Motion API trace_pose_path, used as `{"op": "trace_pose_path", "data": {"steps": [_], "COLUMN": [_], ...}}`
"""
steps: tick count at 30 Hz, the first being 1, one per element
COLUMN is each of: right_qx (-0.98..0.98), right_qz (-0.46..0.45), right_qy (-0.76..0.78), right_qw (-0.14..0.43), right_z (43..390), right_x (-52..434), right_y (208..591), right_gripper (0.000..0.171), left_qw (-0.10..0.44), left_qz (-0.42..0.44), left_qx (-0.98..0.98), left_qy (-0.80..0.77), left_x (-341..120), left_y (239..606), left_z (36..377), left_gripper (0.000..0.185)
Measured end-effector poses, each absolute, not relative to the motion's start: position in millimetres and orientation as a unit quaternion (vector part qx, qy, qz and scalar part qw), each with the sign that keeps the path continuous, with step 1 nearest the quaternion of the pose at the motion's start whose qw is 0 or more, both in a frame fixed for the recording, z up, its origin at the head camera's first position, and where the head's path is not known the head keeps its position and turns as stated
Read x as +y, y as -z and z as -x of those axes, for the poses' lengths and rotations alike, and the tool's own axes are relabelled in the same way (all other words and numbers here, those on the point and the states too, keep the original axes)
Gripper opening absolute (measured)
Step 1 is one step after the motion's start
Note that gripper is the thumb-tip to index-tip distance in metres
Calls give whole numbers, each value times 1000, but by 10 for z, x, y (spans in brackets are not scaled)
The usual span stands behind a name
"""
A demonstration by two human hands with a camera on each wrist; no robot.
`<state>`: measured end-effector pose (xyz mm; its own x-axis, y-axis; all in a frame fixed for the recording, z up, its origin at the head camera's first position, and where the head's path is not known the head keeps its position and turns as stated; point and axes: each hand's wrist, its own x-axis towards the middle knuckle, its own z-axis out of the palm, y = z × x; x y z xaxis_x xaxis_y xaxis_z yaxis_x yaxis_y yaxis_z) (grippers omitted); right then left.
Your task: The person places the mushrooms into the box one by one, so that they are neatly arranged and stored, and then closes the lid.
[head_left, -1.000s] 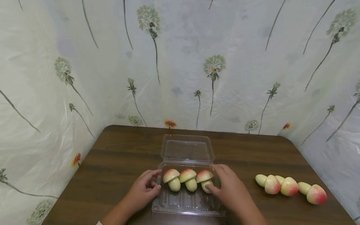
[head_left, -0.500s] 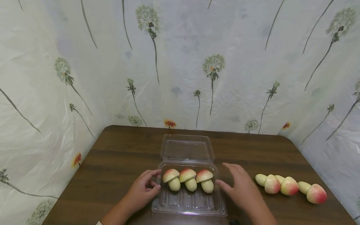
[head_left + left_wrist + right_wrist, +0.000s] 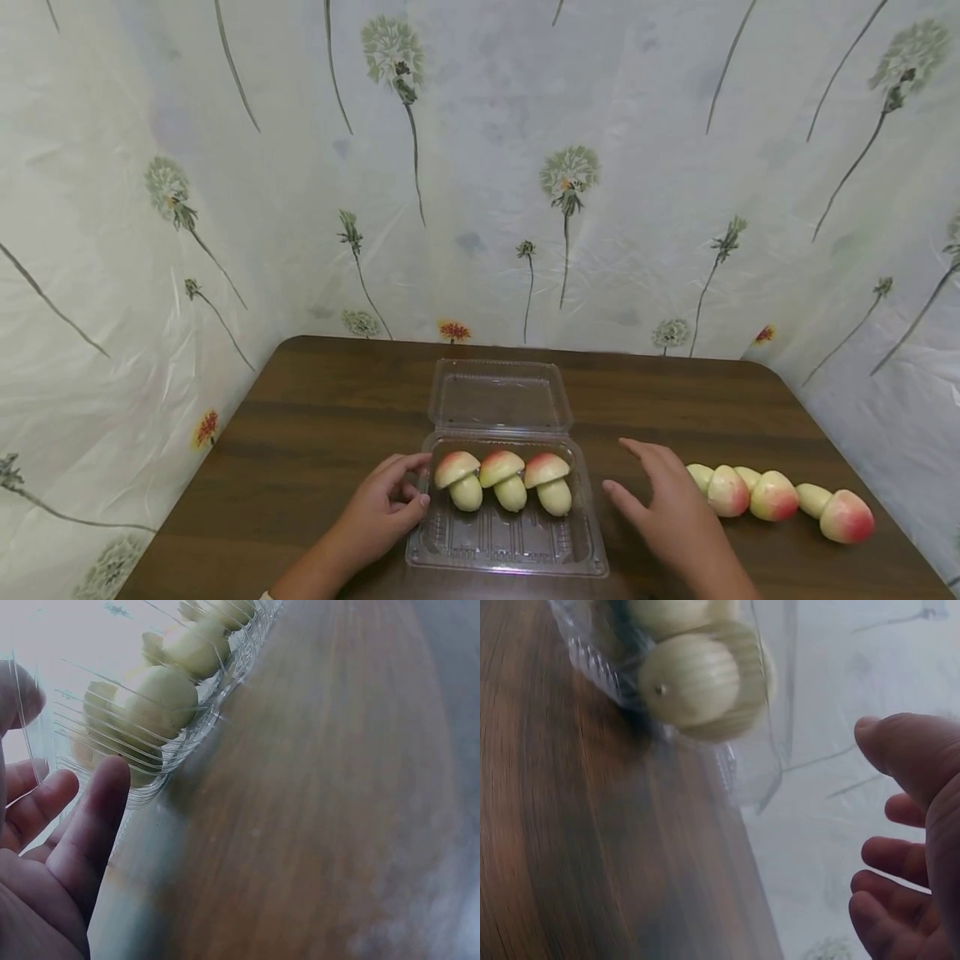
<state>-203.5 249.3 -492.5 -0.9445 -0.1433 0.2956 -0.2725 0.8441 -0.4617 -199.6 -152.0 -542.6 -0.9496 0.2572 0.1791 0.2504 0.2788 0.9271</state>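
- Nowhere any readable writing: no brand, label or print on the clear plastic clamshell box, on the toy mushrooms, or on the backdrop; only a printed dandelion pattern on the white sheet filling the upper two thirds of the head view.
- Clamshell box sits low centre of the head view on the brown wooden table, lid folded open flat toward the backdrop.
- Three toy mushrooms in a row across the far half of the box tray, caps pink-red and cream, stems pale, lying side by side and touching or nearly so. Near half of tray bare ribbed plastic.
- Left hand at the left edge of the box, lower centre-left; fingers curled, fingertips and thumb against the box's left rim. Left wrist view shows the fingers just beside the ribbed plastic wall, a mushroom stem behind it; blurred, so whether the rim is actually pinched I cannot tell.
- Right hand lower right of the box, over the table, fingers spread apart and loosely extended, holding nothing. It lies between the box and the loose row, fingertips near the nearest loose piece; contact not clear.
- Loose row of three more toy mushrooms lying on their sides at lower right, end to end, on the table.
- Right wrist view: box corner and one pale stem end at upper left, blurred; nothing between hand and box.
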Motion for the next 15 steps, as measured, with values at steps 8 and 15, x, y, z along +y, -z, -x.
{"op": "trace_pose_path", "data": {"steps": [8,15], "right_qx": [-948,-949], "right_qz": [-95,-89], "right_qy": [-250,-249], "right_qw": [171,173], "right_z": [1950,1951], "right_x": [2665,2791], "right_y": [4888,4904], "right_gripper": [59,60], "left_qw": [14,-2], "left_qz": [-151,-162], "left_qx": [803,796], "left_qy": [-576,-583], "left_x": [-1482,-1505], "left_y": [5465,5479], "left_z": [2018,2007], "left_gripper": [51,50]}}
